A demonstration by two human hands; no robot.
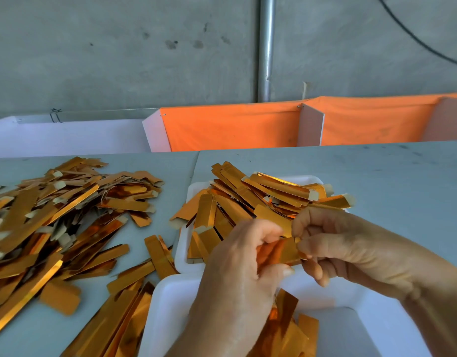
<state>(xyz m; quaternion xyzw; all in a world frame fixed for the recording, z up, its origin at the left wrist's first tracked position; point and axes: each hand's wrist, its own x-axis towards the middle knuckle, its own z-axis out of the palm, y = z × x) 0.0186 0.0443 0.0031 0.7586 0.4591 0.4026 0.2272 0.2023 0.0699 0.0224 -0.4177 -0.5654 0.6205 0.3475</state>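
Both hands meet just right of the frame's centre, working one gold foil strip [281,249] between them. The left hand [237,269] comes up from the bottom middle; its fingers are curled round the near end of the strip, the thumb stretched along the lower edge. The right hand [351,246] enters from the lower right, its thumb and forefinger pinching the strip's far end while the other fingers bend loosely underneath. The strip sits tilted, clear of the table, above the gap between two white trays.

Behind the hands, the far white tray [309,179] carries a jumble of the same gold strips [248,202], some hanging over its rim. The near white tray [165,305], at the bottom centre, holds more strips, partly hidden by the left wrist. A big loose heap of strips [55,215] spreads over the grey table [389,176] on the left of the frame, with several lying between it and the trays.

Along the table's far edge stand white dividers backed with orange cloth [232,127], and a metal pole [266,47] rises against the concrete wall.
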